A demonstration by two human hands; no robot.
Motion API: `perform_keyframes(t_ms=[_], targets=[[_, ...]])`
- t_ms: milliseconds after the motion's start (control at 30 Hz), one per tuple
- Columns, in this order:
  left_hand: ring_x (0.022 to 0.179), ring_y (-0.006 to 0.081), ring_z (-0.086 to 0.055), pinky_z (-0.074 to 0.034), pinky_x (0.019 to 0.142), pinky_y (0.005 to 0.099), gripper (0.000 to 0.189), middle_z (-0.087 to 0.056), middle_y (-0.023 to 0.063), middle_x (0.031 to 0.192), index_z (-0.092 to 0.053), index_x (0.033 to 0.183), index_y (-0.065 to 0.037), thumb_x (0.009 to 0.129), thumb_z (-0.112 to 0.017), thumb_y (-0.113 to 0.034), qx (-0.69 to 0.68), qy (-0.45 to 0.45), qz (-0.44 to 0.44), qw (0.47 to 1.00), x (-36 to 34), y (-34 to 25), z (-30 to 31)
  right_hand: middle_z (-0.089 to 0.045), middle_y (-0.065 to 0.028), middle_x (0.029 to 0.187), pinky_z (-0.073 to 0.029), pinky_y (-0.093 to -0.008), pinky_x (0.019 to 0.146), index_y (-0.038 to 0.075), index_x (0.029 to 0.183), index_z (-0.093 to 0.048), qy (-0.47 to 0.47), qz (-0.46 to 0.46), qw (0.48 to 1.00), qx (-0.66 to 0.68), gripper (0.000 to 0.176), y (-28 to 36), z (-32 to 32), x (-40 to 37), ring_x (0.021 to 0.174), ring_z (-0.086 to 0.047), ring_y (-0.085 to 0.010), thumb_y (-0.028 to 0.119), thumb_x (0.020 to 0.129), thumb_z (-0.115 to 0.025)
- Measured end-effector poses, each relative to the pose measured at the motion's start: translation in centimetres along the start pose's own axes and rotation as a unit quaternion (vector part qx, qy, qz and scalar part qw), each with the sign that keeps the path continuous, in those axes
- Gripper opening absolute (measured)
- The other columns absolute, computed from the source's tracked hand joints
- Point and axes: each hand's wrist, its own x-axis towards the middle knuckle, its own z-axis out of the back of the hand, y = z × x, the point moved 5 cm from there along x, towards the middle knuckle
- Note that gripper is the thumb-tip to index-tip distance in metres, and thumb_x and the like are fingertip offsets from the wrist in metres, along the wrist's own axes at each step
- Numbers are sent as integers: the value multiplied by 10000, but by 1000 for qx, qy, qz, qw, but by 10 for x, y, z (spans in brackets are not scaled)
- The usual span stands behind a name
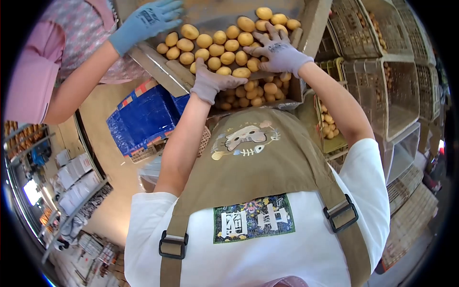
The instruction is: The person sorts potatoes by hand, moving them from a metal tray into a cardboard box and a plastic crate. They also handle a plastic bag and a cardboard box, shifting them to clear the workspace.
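Many yellow-brown round potatoes (216,50) lie on a metal sorting tray (210,16) with wooden edges. My left hand (213,82), in a pale glove, rests at the tray's near edge with its thumb and fingers spread beside the potatoes. My right hand (280,51), gloved too, lies with fingers spread over potatoes at the right side. Neither hand is closed round a potato. Below the tray's edge, a box holds more potatoes (258,92), partly hidden by my left hand and the apron.
A co-worker's blue-gloved hand (149,21) reaches over the tray's left side. A blue-covered crate (143,117) stands at the lower left. Stacked plastic crates (399,93) line the right, with a potato crate (330,122) beside my right arm.
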Motion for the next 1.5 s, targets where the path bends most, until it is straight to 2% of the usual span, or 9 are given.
perform_keyframes(t_ms=[67, 333, 533, 667, 767, 1100, 1200, 1333, 1500], targets=[[1506, 467, -1, -143, 1205, 675, 1367, 128, 223, 1617, 146, 1561, -46, 748, -648, -805, -278, 6, 131, 952, 7, 6, -5, -292, -88, 1656, -82, -628, 1232, 401, 1464, -537, -1, -9, 1000, -7, 591, 3, 2, -2, 1549, -79, -431, 409, 885, -658], [1505, 497, -24, -141, 1196, 700, 1294, 47, 266, 1619, 44, 1604, -80, 763, -588, -834, -268, 26, 129, 954, 11, 8, -2, -256, -76, 1679, -70, -567, 1262, 386, 1488, -521, 21, -34, 999, -17, 591, 7, 9, -8, 1570, -60, -381, 408, 900, -579], [1512, 496, -41, -127, 1182, 727, 1212, -25, 268, 1643, 53, 1605, -51, 842, -429, -860, -70, 235, -27, 969, 19, 25, 13, -517, -120, 1474, -300, -519, 1153, 289, 1311, -654, -312, 49, 949, 7, 464, 57, -8, 5, 1344, -493, -341, 457, 879, -681], [1459, 374, -305, -309, 1101, 703, 1067, -280, 191, 1597, -146, 1610, -120, 875, -439, -836, 96, 49, -179, 978, -11, 86, 64, -342, -139, 1632, -100, -583, 1225, 444, 1533, -406, -217, 72, 970, -81, 685, 87, -54, 23, 1526, -258, -353, 654, 902, -570], [1221, 254, -569, -494, 975, 524, 735, -543, 78, 1416, -407, 1480, -147, 968, -519, -662, 74, 77, -183, 977, -37, 140, 137, -324, -117, 1646, -93, -577, 1226, 465, 1536, -391, -213, 73, 966, -128, 694, 86, -54, 29, 1529, -254, -341, 740, 907, -497], [1153, 248, -540, -458, 897, 441, 510, -557, 57, 1312, -494, 1321, -191, 938, -596, -511, -194, -125, -266, 936, -106, 299, 422, -309, -130, 1651, -80, -539, 1223, 441, 1559, -371, -208, 107, 942, -241, 706, 91, -48, 28, 1524, -250, -357, 755, 930, -432], [1195, 241, -525, -448, 951, 448, 524, -547, 58, 1342, -484, 1359, -212, 951, -570, -530, -224, -148, -288, 919, -109, 316, 450, -302, -150, 1650, -96, -557, 1217, 420, 1565, -366, -218, 120, 950, -187, 709, 89, -55, 33, 1528, -232, -376, 707, 928, -483], [1166, 259, -540, -468, 1012, 496, 547, -569, 66, 1265, -526, 1313, -174, 963, -583, -590, -260, -165, -284, 908, -114, 328, 429, -597, -156, 1376, -423, -477, 1081, 232, 1370, -647, -197, 241, 946, 87, 495, 85, -51, 9, 1295, -535, -347, 332, 890, -717], [1296, 238, -481, -381, 1069, 455, 605, -527, 53, 1393, -447, 1432, -201, 969, -568, -571, -184, -105, -235, 949, -96, 303, 388, -422, -116, 1579, -158, -596, 1198, 337, 1469, -540, -280, 127, 950, -48, 616, 94, -33, 27, 1468, -340, -377, 588, 909, -595]])
